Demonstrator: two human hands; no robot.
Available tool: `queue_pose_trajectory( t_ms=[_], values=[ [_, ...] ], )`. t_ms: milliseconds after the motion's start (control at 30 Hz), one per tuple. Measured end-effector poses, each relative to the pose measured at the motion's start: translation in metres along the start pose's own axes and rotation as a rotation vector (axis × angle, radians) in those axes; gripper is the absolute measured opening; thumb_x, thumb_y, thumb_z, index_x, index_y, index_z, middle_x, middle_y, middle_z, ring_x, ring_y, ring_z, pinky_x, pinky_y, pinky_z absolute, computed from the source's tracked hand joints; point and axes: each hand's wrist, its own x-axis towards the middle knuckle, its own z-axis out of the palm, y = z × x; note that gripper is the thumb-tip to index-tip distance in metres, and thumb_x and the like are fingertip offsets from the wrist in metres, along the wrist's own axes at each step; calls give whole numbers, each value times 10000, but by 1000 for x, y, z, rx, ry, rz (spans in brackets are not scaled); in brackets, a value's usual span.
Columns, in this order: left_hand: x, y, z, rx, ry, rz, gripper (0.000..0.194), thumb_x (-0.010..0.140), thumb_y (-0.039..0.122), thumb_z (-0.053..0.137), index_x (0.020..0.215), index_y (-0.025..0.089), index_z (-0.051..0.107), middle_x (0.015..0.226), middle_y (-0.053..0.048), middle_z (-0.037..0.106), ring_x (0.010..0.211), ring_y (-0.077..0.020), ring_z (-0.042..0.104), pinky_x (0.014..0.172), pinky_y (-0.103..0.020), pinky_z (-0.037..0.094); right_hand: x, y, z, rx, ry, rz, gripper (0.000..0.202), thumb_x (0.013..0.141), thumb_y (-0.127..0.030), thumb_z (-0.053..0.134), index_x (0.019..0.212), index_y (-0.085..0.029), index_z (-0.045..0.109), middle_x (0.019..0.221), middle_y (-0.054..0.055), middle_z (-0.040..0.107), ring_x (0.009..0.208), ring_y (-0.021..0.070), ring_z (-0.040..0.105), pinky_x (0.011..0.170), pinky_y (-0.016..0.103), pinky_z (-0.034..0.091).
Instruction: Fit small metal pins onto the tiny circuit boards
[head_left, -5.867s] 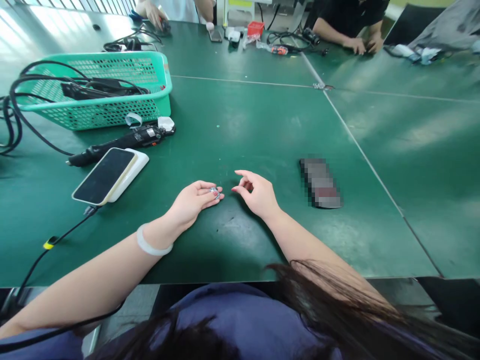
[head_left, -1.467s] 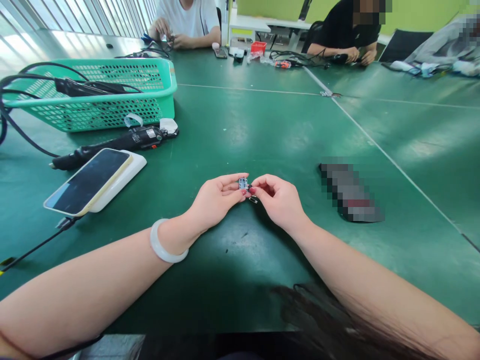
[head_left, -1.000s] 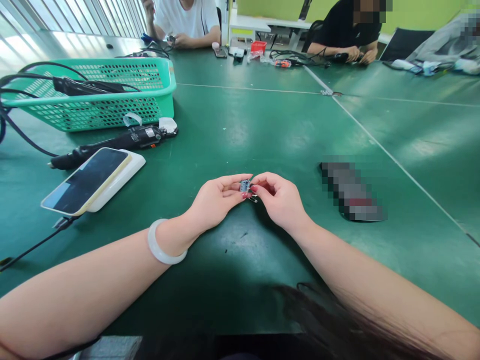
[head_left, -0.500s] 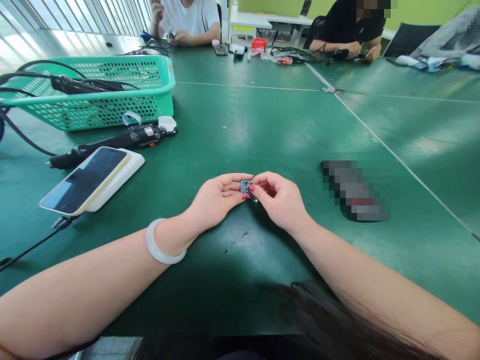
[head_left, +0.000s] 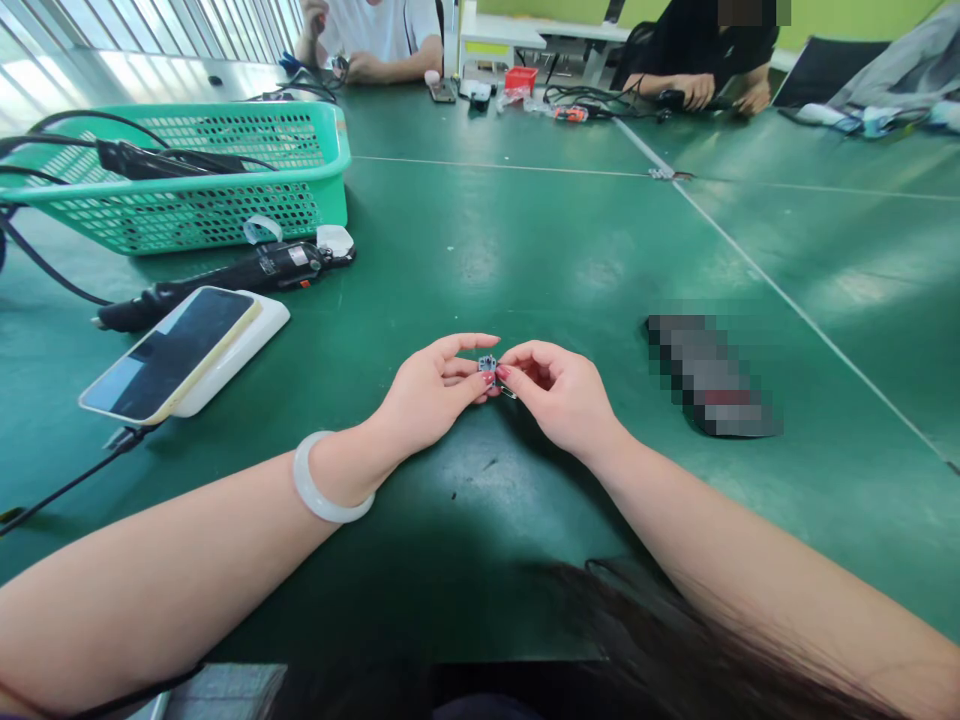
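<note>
Between my two hands, just above the green table (head_left: 465, 285), is a small bluish-grey block with dark detail, like a little electronic part (head_left: 487, 364). My left hand (head_left: 429, 398) pinches it from the left, thumb across its near side and index finger stretched out above it. From the right, my right hand (head_left: 564, 400) grips its edge between thumb and fingertips. A thin pale metal piece (head_left: 508, 392) sticks out beneath the right fingertips; its kind is too small to make out. Fingers cover much of the part.
At left lie a phone (head_left: 176, 350) on a white box (head_left: 238, 350), a black corded tool (head_left: 247, 275) and a green basket (head_left: 225, 183) holding cables. A blurred dark object (head_left: 709, 380) lies at right. Across the table, people sit near cables and a red box (head_left: 520, 79).
My left index finger has lifted away from the part, and the left thumb has slid over its near side. The part looks turned slightly. The camera view has shifted a little.
</note>
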Motion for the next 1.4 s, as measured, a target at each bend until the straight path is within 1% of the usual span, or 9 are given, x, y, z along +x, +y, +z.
queue_pose_trajectory(
  t_ms=[200,533,733,833,933,1033,1200,1300,1400],
  values=[
    [0,4,-1,116,22,-21,424,778,179,660,1189,173,555,713,-18,705,723,-148,675,581,-230,506,0,2,0,-17,-26,7,156,805,-332,593,835,-203,676,769,13,678,659,140,584,632,294,456],
    [0,2,-8,312,72,66,433,741,293,699,1152,201,600,682,-3,703,625,-138,621,601,-264,484,1,1,-2,-47,-14,-29,189,811,-322,580,859,-191,707,829,34,698,705,149,593,667,301,463],
    [-9,9,-8,715,183,198,369,839,376,579,1185,252,593,995,-28,719,707,-146,619,702,-310,496,10,9,-4,63,25,23,202,799,-347,576,833,-182,687,773,21,697,673,139,599,668,287,471],
    [-26,25,-14,1022,152,245,349,847,384,561,1167,256,613,1112,-38,691,934,-207,626,837,-363,494,14,12,-5,60,39,78,190,785,-331,571,802,-172,675,752,26,694,666,142,601,673,287,470],
    [-50,38,-37,1315,162,345,346,874,374,526,1181,236,605,1202,-45,660,1166,-229,539,1050,-401,384,16,12,-4,46,30,92,187,780,-326,567,797,-173,674,754,28,694,671,143,602,677,287,466],
    [-74,37,-75,1535,439,395,422,870,413,508,1218,185,571,1260,-96,629,1319,-254,427,1137,-416,285,16,11,-4,55,14,63,190,787,-325,559,807,-176,676,743,24,689,649,136,591,652,276,457],
    [-101,20,-132,1586,851,180,720,803,505,511,1433,211,322,1465,-140,443,1448,-359,183,1123,-619,173,15,11,-2,42,-4,47,186,791,-319,557,806,-184,683,728,15,686,605,122,570,609,261,443],
    [-104,16,-147,1549,920,122,783,780,526,519,1450,190,295,1507,-197,352,1452,-379,160,1099,-668,132,14,11,-1,22,-15,52,195,796,-328,555,806,-184,686,722,16,686,590,119,561,596,259,435],
    [-100,19,-155,1537,852,69,703,829,513,449,1443,211,286,1477,-170,415,1444,-362,204,1076,-708,94,14,12,-1,2,-25,63,196,801,-330,554,813,-186,686,718,16,685,595,121,564,599,262,437]
  ],
)
